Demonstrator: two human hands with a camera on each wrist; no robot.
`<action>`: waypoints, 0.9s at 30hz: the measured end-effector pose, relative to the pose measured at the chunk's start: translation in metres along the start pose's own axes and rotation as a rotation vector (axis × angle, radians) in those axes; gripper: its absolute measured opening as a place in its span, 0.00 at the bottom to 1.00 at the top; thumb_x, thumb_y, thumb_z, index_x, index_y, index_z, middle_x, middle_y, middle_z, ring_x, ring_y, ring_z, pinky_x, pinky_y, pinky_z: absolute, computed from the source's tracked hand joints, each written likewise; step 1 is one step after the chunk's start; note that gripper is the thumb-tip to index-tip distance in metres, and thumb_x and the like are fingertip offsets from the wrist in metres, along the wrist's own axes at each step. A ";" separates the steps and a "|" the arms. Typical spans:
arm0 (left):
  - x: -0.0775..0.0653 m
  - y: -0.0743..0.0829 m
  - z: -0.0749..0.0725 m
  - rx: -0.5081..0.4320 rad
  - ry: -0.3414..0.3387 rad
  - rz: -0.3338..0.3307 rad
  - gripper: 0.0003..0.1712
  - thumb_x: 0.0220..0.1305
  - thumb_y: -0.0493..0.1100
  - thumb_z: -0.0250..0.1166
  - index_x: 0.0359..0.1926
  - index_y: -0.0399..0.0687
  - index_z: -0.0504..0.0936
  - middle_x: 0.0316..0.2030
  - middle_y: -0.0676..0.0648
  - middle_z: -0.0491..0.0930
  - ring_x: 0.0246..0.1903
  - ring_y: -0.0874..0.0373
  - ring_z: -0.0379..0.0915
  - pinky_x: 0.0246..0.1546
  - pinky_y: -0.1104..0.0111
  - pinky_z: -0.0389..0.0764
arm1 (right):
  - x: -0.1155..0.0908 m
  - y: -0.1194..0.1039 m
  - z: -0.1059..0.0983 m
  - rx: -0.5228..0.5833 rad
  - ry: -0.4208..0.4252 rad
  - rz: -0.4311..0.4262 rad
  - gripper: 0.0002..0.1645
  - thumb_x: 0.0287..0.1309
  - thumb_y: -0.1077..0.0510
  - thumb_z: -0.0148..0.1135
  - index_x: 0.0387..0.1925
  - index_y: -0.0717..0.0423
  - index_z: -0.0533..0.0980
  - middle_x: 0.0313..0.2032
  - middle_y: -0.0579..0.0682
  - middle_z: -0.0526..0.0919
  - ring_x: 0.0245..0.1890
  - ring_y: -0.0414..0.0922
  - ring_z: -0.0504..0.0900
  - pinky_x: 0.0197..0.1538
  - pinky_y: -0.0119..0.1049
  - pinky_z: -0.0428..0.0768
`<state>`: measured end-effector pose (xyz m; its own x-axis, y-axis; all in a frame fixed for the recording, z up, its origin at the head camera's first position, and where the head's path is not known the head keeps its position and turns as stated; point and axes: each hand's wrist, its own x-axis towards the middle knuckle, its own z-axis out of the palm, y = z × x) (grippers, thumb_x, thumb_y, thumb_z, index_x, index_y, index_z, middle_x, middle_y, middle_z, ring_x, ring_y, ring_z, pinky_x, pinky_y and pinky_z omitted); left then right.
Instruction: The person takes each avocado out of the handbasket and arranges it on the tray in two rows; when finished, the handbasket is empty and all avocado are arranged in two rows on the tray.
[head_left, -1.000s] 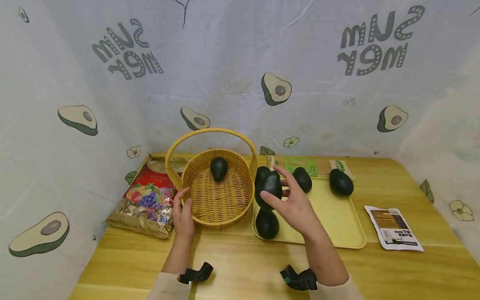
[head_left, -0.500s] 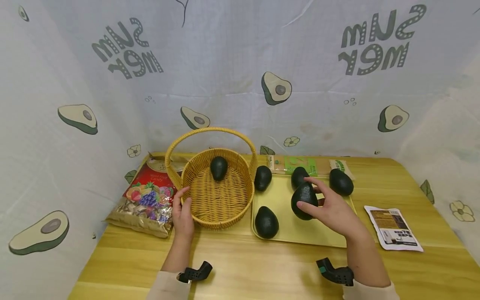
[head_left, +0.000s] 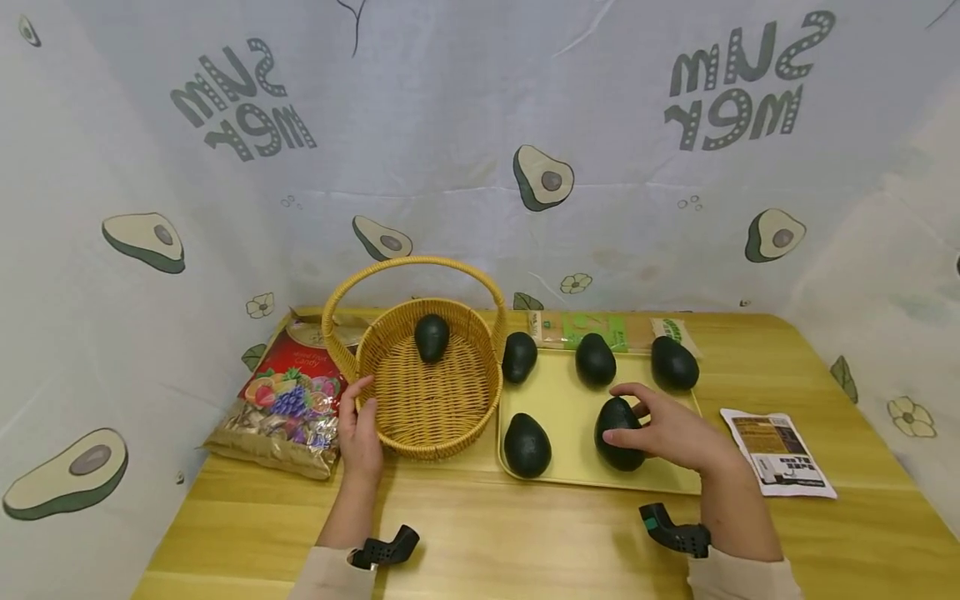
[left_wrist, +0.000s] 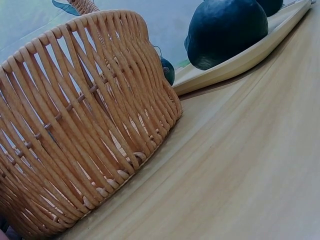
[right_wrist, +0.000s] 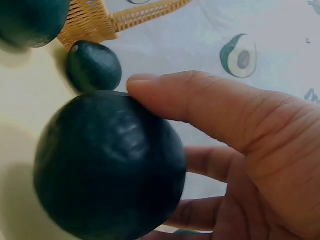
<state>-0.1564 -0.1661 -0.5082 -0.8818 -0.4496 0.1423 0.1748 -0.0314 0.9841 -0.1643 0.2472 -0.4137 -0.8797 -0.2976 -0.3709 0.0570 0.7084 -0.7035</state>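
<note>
My right hand [head_left: 671, 433] holds a dark green avocado [head_left: 618, 433] between thumb and fingers over the front of the yellow tray [head_left: 564, 400]; whether it touches the tray I cannot tell. In the right wrist view this avocado [right_wrist: 110, 165] fills much of the picture. My left hand [head_left: 360, 437] rests against the left side of a yellow wicker basket [head_left: 431, 408], its fingers fairly straight; the left wrist view shows almost none of this hand. One avocado [head_left: 432, 337] lies inside the basket. Other avocados stay on the tray: front left [head_left: 527, 446], back left [head_left: 519, 358], back middle [head_left: 596, 360], back right [head_left: 674, 363].
Left of the basket lies a red and gold candy bag [head_left: 288, 400]. Behind the tray is a long flat package [head_left: 577, 331]. A white and brown packet [head_left: 778, 452] lies to the tray's right. A printed cloth [head_left: 450, 125] hangs around the wooden table [head_left: 525, 533].
My right hand has carried the avocado from near the basket rightward over the tray, then lowered it towards the tray's front. The left hand has stayed at the basket.
</note>
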 end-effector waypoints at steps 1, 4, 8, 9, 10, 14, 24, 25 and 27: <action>0.000 0.000 0.000 -0.002 0.002 0.002 0.20 0.76 0.33 0.46 0.64 0.34 0.71 0.70 0.38 0.66 0.74 0.51 0.54 0.71 0.54 0.53 | 0.002 0.000 0.001 0.004 -0.012 -0.002 0.50 0.60 0.43 0.71 0.75 0.57 0.59 0.58 0.70 0.73 0.42 0.49 0.83 0.41 0.43 0.84; 0.000 0.000 -0.001 -0.002 -0.002 0.006 0.20 0.76 0.33 0.46 0.64 0.32 0.70 0.70 0.38 0.65 0.75 0.50 0.52 0.72 0.52 0.53 | 0.005 0.001 0.003 0.007 -0.040 -0.001 0.48 0.60 0.44 0.72 0.74 0.58 0.61 0.55 0.68 0.76 0.44 0.50 0.83 0.41 0.43 0.84; -0.001 0.000 -0.002 -0.010 -0.016 0.008 0.20 0.76 0.34 0.46 0.64 0.32 0.70 0.72 0.38 0.63 0.77 0.48 0.49 0.73 0.47 0.50 | 0.008 0.002 0.007 0.004 -0.054 0.009 0.45 0.60 0.44 0.72 0.72 0.57 0.64 0.53 0.65 0.78 0.46 0.51 0.82 0.43 0.44 0.85; -0.001 0.000 -0.002 -0.010 -0.017 0.007 0.20 0.76 0.34 0.46 0.64 0.32 0.70 0.72 0.38 0.63 0.77 0.48 0.49 0.73 0.46 0.50 | 0.008 0.002 0.008 0.004 -0.057 0.013 0.45 0.60 0.44 0.72 0.72 0.56 0.65 0.53 0.64 0.79 0.46 0.51 0.82 0.43 0.44 0.85; -0.001 0.000 -0.002 -0.012 -0.019 0.008 0.20 0.76 0.34 0.46 0.64 0.32 0.70 0.72 0.38 0.63 0.77 0.48 0.48 0.73 0.46 0.49 | 0.008 0.002 0.008 0.006 -0.061 0.016 0.44 0.60 0.43 0.72 0.72 0.56 0.65 0.52 0.63 0.79 0.46 0.51 0.82 0.43 0.44 0.85; -0.002 0.001 -0.002 -0.013 -0.024 0.009 0.20 0.76 0.34 0.46 0.64 0.33 0.70 0.72 0.38 0.63 0.77 0.47 0.48 0.74 0.45 0.49 | 0.008 0.001 0.011 0.014 -0.093 0.018 0.44 0.60 0.43 0.71 0.71 0.56 0.66 0.47 0.58 0.81 0.40 0.48 0.82 0.41 0.42 0.83; -0.002 0.000 -0.002 -0.007 -0.018 0.005 0.20 0.77 0.35 0.46 0.65 0.35 0.71 0.73 0.39 0.63 0.76 0.49 0.50 0.71 0.52 0.53 | 0.007 0.002 0.011 0.035 -0.107 0.027 0.43 0.61 0.44 0.71 0.70 0.57 0.66 0.40 0.55 0.79 0.34 0.47 0.81 0.39 0.43 0.83; -0.002 0.000 -0.002 -0.009 -0.017 0.005 0.20 0.77 0.35 0.46 0.65 0.35 0.71 0.72 0.40 0.63 0.76 0.49 0.51 0.71 0.53 0.53 | 0.007 0.002 0.011 0.032 -0.106 0.029 0.43 0.61 0.43 0.71 0.70 0.57 0.66 0.40 0.55 0.79 0.35 0.47 0.81 0.39 0.43 0.83; -0.002 0.000 -0.002 -0.014 -0.017 0.006 0.20 0.77 0.35 0.46 0.65 0.35 0.71 0.72 0.39 0.63 0.76 0.49 0.50 0.71 0.53 0.53 | 0.007 0.002 0.011 0.026 -0.105 0.032 0.43 0.61 0.43 0.70 0.70 0.57 0.66 0.40 0.55 0.79 0.35 0.47 0.81 0.39 0.42 0.83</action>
<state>-0.1536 -0.1667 -0.5087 -0.8880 -0.4345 0.1504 0.1864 -0.0413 0.9816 -0.1654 0.2391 -0.4247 -0.8232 -0.3416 -0.4534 0.0975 0.7017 -0.7058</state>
